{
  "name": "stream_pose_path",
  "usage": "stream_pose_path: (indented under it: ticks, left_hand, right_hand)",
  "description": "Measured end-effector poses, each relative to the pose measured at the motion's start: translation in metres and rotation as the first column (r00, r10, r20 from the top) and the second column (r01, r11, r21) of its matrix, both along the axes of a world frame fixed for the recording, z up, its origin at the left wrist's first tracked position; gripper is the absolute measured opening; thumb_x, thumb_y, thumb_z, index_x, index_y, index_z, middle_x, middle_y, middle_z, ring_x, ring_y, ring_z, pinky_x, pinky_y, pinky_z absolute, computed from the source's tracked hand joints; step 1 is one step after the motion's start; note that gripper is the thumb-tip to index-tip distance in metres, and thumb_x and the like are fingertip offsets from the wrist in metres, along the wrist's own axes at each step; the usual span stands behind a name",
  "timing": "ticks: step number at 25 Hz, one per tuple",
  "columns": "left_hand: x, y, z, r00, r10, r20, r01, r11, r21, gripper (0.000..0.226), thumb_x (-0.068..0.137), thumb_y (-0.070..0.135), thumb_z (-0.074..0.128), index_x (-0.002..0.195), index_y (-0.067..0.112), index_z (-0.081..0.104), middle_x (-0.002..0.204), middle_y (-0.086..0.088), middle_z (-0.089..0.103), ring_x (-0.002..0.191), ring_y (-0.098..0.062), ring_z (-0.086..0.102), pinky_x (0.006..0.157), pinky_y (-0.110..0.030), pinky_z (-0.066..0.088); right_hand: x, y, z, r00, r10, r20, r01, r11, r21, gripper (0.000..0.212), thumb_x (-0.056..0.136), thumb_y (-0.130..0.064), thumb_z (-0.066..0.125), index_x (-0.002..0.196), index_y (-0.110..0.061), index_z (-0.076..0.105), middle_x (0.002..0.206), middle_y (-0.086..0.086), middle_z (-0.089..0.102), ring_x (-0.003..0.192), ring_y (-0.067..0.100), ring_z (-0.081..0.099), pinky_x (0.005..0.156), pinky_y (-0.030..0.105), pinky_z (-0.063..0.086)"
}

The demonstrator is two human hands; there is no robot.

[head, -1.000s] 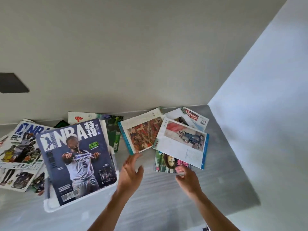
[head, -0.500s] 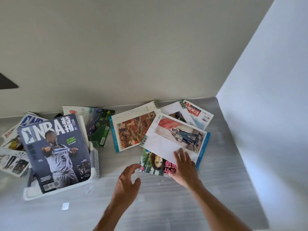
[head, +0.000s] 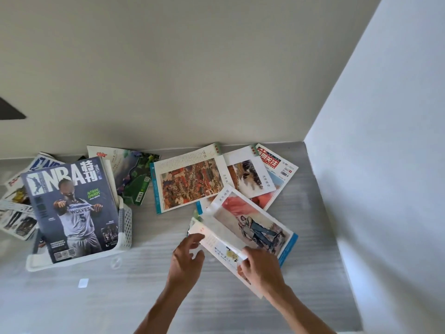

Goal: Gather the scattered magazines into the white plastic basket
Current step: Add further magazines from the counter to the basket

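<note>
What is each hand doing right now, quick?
Left hand: open, fingers loosely curled at the near corner of the magazine, holding nothing.
Right hand: gripping that magazine's near edge, lifting it.

On the worktop [head: 144, 297] the basket [head: 125, 227] sits at the left with a basketball magazine [head: 72, 208] lying on top of it, more magazines [head: 16, 208] spread to its left and a leaning magazine [head: 130, 174] just behind it by the far wall. Right of the basket lies a magazine with a crowded picture [head: 187, 184], and further right two overlapping ones [head: 255, 174] [head: 277, 165] reach toward the right wall. Nearer, a magazine with two figures [head: 252, 225] rests over another, with the left hand [head: 185, 259] at its left near corner and the right hand [head: 260, 268] on its near edge.
</note>
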State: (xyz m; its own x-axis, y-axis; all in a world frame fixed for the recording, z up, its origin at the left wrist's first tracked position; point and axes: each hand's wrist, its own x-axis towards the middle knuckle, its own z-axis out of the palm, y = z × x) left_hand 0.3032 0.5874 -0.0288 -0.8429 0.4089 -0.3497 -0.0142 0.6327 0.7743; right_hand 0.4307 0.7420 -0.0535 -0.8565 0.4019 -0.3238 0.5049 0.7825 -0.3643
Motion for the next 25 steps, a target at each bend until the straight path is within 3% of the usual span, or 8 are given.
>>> stream_pose_path:
  ticks: [2,4,8,12,17,19,21,25]
  left_hand:
    - [-0.005,-0.001,0.003,0.936,0.327,0.131,-0.340,0.936,0.089,0.032,0.085,-0.001,0.059,0.108,0.021,0.063,0.110,-0.006,0.069,0.091,-0.017,0.063,0.071,-0.029,0.050]
    - [-0.013,-0.005,0.004,0.805,0.536,0.255,-0.574,0.812,0.104,0.025,0.088,0.005,0.059,0.109,0.019,0.061,0.111,-0.014,0.068,0.090,-0.024,0.061,0.074,-0.031,0.048]
    - [-0.026,-0.018,-0.003,0.607,0.525,0.597,-0.661,0.750,0.013,0.039,0.098,0.036,0.047,0.123,0.006,0.052,0.122,-0.018,0.059,0.097,-0.033,0.061,0.077,-0.040,0.052]
    - [0.000,-0.031,-0.007,0.753,0.186,0.631,-0.368,0.914,0.170,0.045,0.085,0.044,0.058,0.129,0.035,0.055,0.129,0.001,0.063,0.110,-0.021,0.064,0.088,-0.045,0.056]
    - [0.026,-0.006,-0.015,0.853,-0.251,0.457,0.085,0.932,0.353,0.041,0.093,0.033,0.051,0.133,0.029,0.051,0.126,0.001,0.064,0.109,-0.012,0.065,0.081,-0.030,0.054]
    - [0.023,-0.008,-0.024,0.901,-0.034,0.433,-0.048,0.983,0.176,0.054,0.082,0.012,0.068,0.130,0.028,0.048,0.111,0.001,0.067,0.088,-0.015,0.071,0.067,-0.032,0.060]
    - [0.016,-0.017,-0.024,0.814,0.230,0.533,-0.280,0.960,0.012,0.051,0.082,-0.001,0.064,0.124,0.025,0.051,0.093,0.000,0.068,0.070,-0.017,0.069,0.057,-0.030,0.059]
    - [0.000,-0.047,-0.015,0.863,0.195,0.467,-0.288,0.948,0.136,0.047,0.087,-0.014,0.049,0.111,0.021,0.066,0.092,-0.002,0.075,0.082,-0.024,0.069,0.067,-0.035,0.059]
  right_hand:
    - [-0.006,0.019,0.021,0.968,-0.213,-0.135,0.144,0.906,-0.397,0.013,0.085,-0.017,0.060,0.085,-0.013,0.072,0.073,-0.006,0.073,0.058,0.009,0.066,0.056,0.037,0.058]
    - [-0.006,0.037,0.045,0.880,-0.437,-0.188,0.157,0.639,-0.753,0.013,0.077,-0.016,0.065,0.081,-0.012,0.077,0.072,0.001,0.076,0.059,0.018,0.070,0.051,0.036,0.057]
    - [0.013,0.070,0.048,0.676,-0.735,0.060,0.189,0.095,-0.977,0.026,0.073,-0.004,0.064,0.097,-0.003,0.075,0.088,0.019,0.077,0.076,0.029,0.073,0.061,0.035,0.059]
    - [0.037,0.056,0.010,0.595,-0.740,0.314,0.619,0.173,-0.766,0.020,0.081,-0.001,0.061,0.096,-0.001,0.074,0.081,0.022,0.076,0.068,0.033,0.071,0.060,0.034,0.051]
    - [0.038,0.023,-0.010,0.678,-0.683,0.272,0.611,0.318,-0.725,0.035,0.084,0.007,0.049,0.101,-0.015,0.070,0.063,0.008,0.074,0.050,0.026,0.067,0.044,0.030,0.048]
    - [0.038,0.018,-0.010,0.698,-0.667,0.261,0.515,0.214,-0.830,0.038,0.086,0.005,0.052,0.107,-0.020,0.071,0.088,0.014,0.078,0.074,0.034,0.075,0.060,0.039,0.058]
    - [0.040,0.020,-0.005,0.784,-0.581,0.220,0.360,0.136,-0.923,0.038,0.078,-0.008,0.069,0.115,-0.020,0.070,0.104,0.016,0.076,0.091,0.037,0.073,0.070,0.040,0.061]
    - [0.029,0.025,0.005,0.808,-0.544,0.224,0.291,0.038,-0.956,0.040,0.080,-0.039,0.072,0.109,-0.012,0.069,0.096,0.014,0.076,0.084,0.029,0.072,0.068,0.035,0.057]
